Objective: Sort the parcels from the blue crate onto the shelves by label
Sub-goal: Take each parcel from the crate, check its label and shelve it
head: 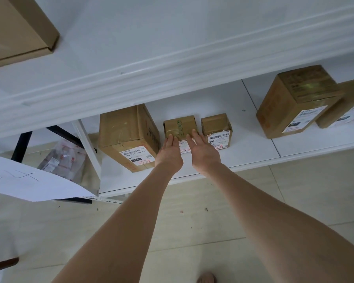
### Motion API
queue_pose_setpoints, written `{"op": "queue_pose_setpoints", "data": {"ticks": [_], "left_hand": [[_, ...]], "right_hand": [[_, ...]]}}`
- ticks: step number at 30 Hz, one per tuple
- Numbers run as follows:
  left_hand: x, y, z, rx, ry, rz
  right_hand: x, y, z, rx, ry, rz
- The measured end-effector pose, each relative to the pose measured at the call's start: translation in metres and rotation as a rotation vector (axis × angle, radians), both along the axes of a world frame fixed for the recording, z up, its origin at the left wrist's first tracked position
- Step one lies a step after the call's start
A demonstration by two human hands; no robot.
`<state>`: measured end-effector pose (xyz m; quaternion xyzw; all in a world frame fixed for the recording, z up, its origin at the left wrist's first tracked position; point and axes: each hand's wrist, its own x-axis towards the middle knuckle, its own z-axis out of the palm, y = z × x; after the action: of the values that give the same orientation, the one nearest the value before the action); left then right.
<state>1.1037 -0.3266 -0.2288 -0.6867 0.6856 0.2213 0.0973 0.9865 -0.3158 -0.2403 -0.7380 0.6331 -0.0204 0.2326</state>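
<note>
A small brown parcel (179, 126) with a green-printed tape strip stands on the low white shelf (251, 144). My left hand (169, 152) and my right hand (202, 150) reach in side by side, fingers straight, fingertips touching its front face over the label. To its left stands a bigger labelled carton (127, 135). Just right of it sits another small labelled parcel (217, 129). The blue crate is out of view.
Further right on the shelf stand a tall carton (294, 103) and another box (343, 105) at the frame edge. An upper white shelf (151, 58) overhangs, with a flat carton (18, 27) on it. A sheet marked "4" (29, 180) hangs at left, a plastic bag (63, 160) behind it.
</note>
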Motion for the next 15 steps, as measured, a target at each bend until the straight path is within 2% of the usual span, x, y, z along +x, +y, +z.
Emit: {"op": "queue_pose_setpoints", "data": {"ticks": [3, 7, 15], "left_hand": [[-0.008, 0.017, 0.013, -0.008, -0.015, -0.002], [-0.044, 0.046, 0.04, 0.027, -0.016, -0.048], [-0.203, 0.082, 0.127, 0.001, 0.049, -0.392]], "right_hand": [[-0.016, 0.023, 0.018, 0.021, -0.044, -0.082], [-0.056, 0.058, 0.048, 0.046, 0.003, -0.187], [-0.195, 0.141, 0.131, 0.037, 0.057, -0.459]]}}
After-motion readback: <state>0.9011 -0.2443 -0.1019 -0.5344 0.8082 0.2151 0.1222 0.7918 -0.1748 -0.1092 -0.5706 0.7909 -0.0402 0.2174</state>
